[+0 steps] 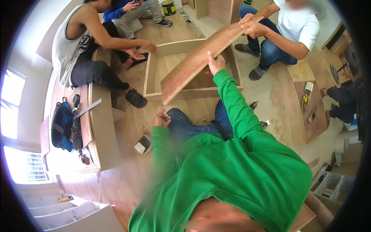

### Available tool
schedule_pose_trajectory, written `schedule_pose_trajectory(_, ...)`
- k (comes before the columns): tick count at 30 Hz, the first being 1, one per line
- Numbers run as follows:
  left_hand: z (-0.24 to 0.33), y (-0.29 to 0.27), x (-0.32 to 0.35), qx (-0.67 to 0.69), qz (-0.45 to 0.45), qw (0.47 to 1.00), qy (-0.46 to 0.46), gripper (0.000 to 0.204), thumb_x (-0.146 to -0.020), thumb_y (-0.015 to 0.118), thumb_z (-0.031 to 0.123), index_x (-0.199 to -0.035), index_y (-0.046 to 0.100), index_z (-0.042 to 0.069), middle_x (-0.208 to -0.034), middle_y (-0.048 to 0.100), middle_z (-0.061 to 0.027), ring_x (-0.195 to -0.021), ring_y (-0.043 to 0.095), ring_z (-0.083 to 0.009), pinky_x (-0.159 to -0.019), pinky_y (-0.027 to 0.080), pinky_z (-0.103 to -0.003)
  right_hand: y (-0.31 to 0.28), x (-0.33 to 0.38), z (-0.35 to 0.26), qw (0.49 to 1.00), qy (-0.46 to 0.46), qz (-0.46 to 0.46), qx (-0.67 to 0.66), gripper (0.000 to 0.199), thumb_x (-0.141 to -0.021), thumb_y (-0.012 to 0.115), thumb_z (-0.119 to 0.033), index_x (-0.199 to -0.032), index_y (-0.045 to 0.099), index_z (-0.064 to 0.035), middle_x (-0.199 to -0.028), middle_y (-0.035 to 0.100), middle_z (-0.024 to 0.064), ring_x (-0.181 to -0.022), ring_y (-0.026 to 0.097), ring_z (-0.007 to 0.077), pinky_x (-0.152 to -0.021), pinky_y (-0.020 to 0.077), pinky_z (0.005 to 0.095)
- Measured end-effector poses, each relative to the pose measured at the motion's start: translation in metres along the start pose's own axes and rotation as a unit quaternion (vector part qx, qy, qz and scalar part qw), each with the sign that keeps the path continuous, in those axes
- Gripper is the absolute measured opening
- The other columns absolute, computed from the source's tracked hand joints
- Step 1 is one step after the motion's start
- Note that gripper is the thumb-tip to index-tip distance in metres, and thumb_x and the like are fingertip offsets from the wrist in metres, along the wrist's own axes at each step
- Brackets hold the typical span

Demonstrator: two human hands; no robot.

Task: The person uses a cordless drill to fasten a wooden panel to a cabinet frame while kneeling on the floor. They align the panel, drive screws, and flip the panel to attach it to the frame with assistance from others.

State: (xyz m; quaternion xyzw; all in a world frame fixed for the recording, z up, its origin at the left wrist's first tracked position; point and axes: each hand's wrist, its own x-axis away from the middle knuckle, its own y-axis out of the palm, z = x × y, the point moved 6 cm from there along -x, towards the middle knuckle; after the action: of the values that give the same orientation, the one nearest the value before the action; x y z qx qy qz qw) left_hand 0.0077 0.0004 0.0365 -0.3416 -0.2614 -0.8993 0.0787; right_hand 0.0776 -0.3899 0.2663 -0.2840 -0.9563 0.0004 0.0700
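Observation:
My right hand [216,65] grips the near long edge of a reddish-brown plywood panel [201,62], which slants upward to the right. A co-worker in a white shirt holds the panel's far right end with both hands [251,25]. Beneath the panel lies a shallow rectangular wooden frame [154,71] with pale sides. My left hand [161,118] hangs beside my knee, away from the panel. Its fingers are curled in, and what they hold, if anything, is hidden. Next to it on the floor stands a small whitish open container [143,144] whose contents I cannot make out.
A person in a tank top reaches to the frame's left corner with one hand [147,45]. A cabinet [101,127] at left bears a tool bag [62,123] and a metal ruler [88,108]. A drill [253,104] lies by my right leg. At right, a board [309,104] carries tools.

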Motion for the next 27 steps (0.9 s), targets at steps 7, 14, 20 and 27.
schedule_pose_trajectory(7, 0.007, 0.035, 0.006, 0.029, -0.112, 0.993, -0.009, 0.046, -0.091, 0.049, 0.008, -0.137, 0.053, -0.001, -0.084, 0.056, -0.0066, -0.069, 0.052, -0.0204, -0.055, 0.040, -0.032, -0.004, 0.031, -0.010, 0.987, -0.053, -0.149, -0.018, 0.036, -0.108, 0.054, -0.037, -0.112, 0.065, -0.0030, -0.107, 0.076, 0.0175, -0.085, 0.078, 0.0242, -0.054, 0.0547, 0.0287)
schedule_pose_trajectory(14, 0.009, 0.048, 0.014, -0.008, -0.114, 0.993, 0.000, 0.036, -0.093, 0.048, 0.010, -0.127, 0.055, 0.000, -0.082, 0.054, -0.0065, -0.068, 0.049, -0.0189, -0.054, 0.037, -0.031, -0.066, 0.036, 0.061, 0.988, 0.022, -0.151, -0.009, 0.035, -0.110, 0.050, -0.034, -0.114, 0.065, -0.0024, -0.108, 0.076, 0.0152, -0.081, 0.078, 0.0220, -0.053, 0.0554, 0.0279)
schedule_pose_trajectory(20, -0.013, 0.049, 0.011, -0.033, -0.091, 0.995, -0.031, 0.033, -0.094, 0.051, 0.014, -0.124, 0.059, 0.002, -0.081, 0.054, -0.0054, -0.071, 0.050, -0.0190, -0.059, 0.039, -0.032, -0.121, 0.047, 0.131, 0.988, 0.114, -0.105, -0.022, 0.037, -0.110, 0.049, -0.037, -0.109, 0.065, -0.0037, -0.098, 0.076, 0.0125, -0.073, 0.077, 0.0200, -0.051, 0.0534, 0.0281)
schedule_pose_trajectory(27, -0.059, 0.050, 0.015, -0.073, -0.077, 0.992, -0.063, 0.027, -0.097, 0.060, 0.019, -0.117, 0.067, 0.002, -0.081, 0.058, -0.0038, -0.072, 0.055, -0.0188, -0.064, 0.046, -0.033, -0.163, 0.083, 0.202, 0.970, 0.222, -0.097, 0.014, 0.038, -0.111, 0.048, -0.039, -0.110, 0.064, -0.0053, -0.098, 0.078, 0.0132, -0.075, 0.077, 0.0211, -0.053, 0.0546, 0.0290)
